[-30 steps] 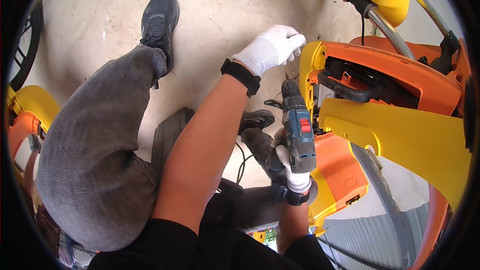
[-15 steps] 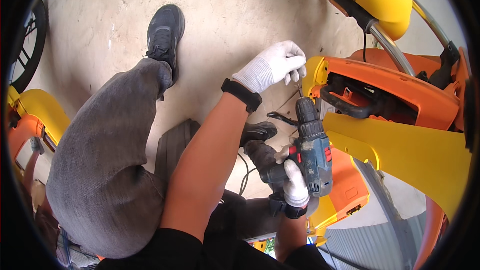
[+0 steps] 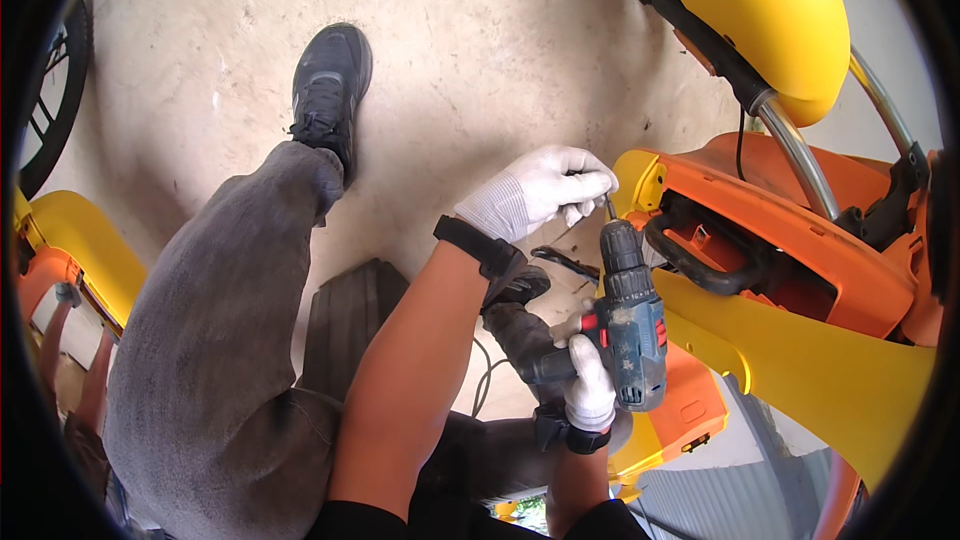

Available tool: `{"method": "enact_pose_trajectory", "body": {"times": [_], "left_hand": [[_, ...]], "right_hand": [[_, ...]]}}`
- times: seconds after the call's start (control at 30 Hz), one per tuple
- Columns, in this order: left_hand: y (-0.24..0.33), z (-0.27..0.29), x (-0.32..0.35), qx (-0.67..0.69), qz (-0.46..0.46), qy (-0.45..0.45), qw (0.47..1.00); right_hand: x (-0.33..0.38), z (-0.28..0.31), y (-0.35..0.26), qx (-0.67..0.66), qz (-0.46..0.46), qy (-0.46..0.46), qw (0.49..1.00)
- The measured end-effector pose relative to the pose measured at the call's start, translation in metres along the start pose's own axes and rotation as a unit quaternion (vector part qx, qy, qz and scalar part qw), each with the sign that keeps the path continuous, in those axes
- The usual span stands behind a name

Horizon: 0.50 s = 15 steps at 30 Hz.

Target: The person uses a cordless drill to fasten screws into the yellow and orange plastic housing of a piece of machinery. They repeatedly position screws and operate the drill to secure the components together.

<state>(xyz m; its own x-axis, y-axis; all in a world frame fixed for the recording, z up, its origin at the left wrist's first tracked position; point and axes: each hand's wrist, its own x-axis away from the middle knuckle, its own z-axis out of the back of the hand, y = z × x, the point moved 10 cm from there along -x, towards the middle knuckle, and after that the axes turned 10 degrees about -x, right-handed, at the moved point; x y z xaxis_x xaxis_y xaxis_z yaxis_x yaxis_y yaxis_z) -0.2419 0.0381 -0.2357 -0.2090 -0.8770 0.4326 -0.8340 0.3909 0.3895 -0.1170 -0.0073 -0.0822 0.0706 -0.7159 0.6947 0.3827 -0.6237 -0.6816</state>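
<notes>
My right hand (image 3: 590,380), in a white glove, is wrapped round the handle of a blue-and-black cordless drill (image 3: 637,345) with red switches. The drill points away from me, a thin bit (image 3: 612,208) standing out of its chuck. Just beyond the chuck is my left hand (image 3: 555,185), also white-gloved. Its thumb and fingertips are pinched together at the bit's tip; anything small between them is too hidden to make out. To the right of the bit, close by, lies the yellow end (image 3: 638,180) of an orange vehicle body part (image 3: 790,220) with a dark opening.
A black loop-shaped handle (image 3: 700,265) sits in the opening. Yellow panels (image 3: 810,355) and metal tubes (image 3: 798,155) crowd the right side. A black case (image 3: 350,325) stands on the floor between my legs. At far left are a wheel (image 3: 55,100) and another person's arm (image 3: 55,345).
My left hand has come down to the tip of the bit, its fingertips closing there. The drill has turned slightly more upright in my right hand. The view has shifted a little.
</notes>
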Motion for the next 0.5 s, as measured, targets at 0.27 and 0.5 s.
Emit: {"method": "enact_pose_trajectory", "body": {"times": [0.27,0.5], "left_hand": [[-0.007,0.016,0.005,0.024,0.019,0.015,0.999],[-0.005,0.023,0.001,-0.014,0.046,0.030,0.998]], "right_hand": [[-0.017,-0.010,0.009,0.085,0.000,-0.068,0.994],[-0.024,-0.008,0.008,0.089,0.004,-0.091,0.992]]}}
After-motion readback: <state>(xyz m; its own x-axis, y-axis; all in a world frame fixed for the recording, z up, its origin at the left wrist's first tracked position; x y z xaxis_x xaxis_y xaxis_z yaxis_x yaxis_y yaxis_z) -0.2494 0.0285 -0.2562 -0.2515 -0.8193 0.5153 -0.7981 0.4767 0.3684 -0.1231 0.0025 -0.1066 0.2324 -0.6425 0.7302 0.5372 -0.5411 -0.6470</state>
